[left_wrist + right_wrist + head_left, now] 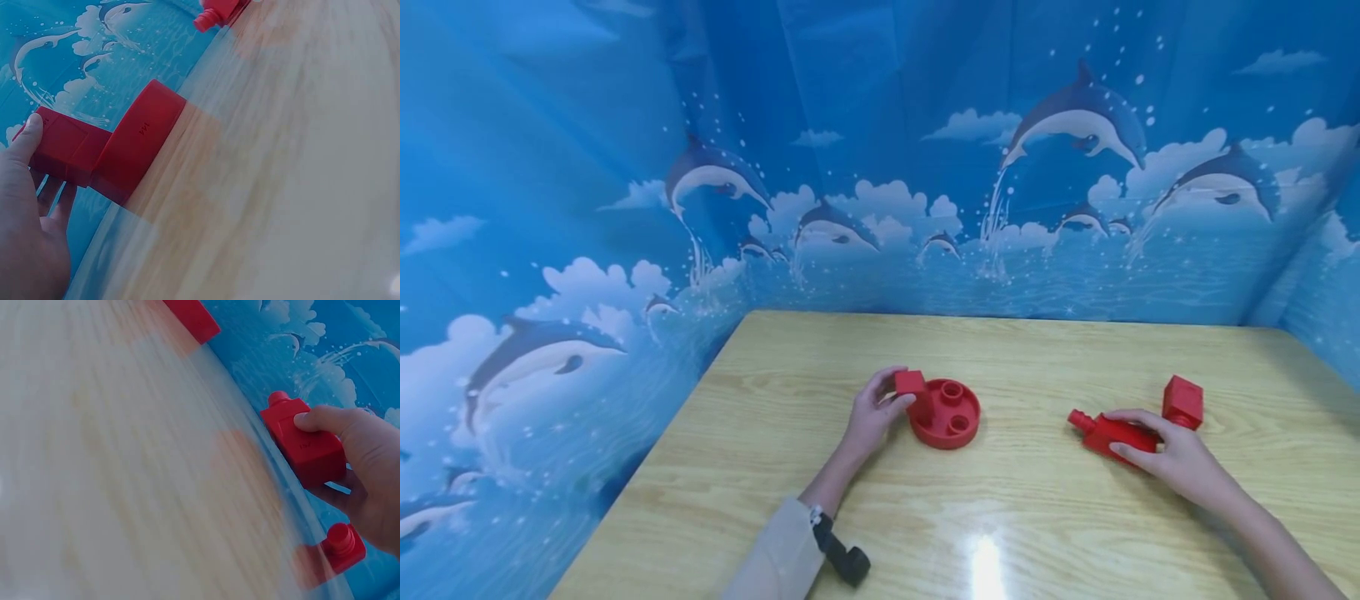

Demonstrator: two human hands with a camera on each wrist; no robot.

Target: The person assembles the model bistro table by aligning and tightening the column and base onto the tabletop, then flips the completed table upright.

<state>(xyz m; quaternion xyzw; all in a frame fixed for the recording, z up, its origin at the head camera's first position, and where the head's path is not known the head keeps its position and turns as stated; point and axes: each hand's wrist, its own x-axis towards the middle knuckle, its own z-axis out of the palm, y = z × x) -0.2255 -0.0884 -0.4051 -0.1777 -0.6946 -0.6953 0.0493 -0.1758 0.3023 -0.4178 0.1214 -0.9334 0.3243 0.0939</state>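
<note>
A blue backdrop (pixel 865 125) printed with leaping dolphins, clouds and sea hangs along the far side and wraps round the left and right. Inside it spreads the pale wood-grained tabletop (pixel 820 350), with a bright glare on its near part. A light sleeve (pixel 778 550) covers the forearm at near left; the right forearm reaches in bare from the near right corner.

The right hand (pixel 1176 460) grasps a bottle with thumb and fingers; the left hand (pixel 868 418) grips a block the same way. Left of the tabletop's middle lies a shallow round red tray (pixel 945 442). The red bottle (pixel 1111 437) lies tilted in the right hand, its neck pointing left. The red block (pixel 72 147) stands at the tray's left side, its lower end hidden. A second red bottle (pixel 1183 400) rests just beyond the right hand, its ridged neck partly hidden in the head view.

A black device (pixel 844 553) is strapped to the left wrist. Smallest are two raised rings (pixel 951 392) inside the tray, right of the block.
</note>
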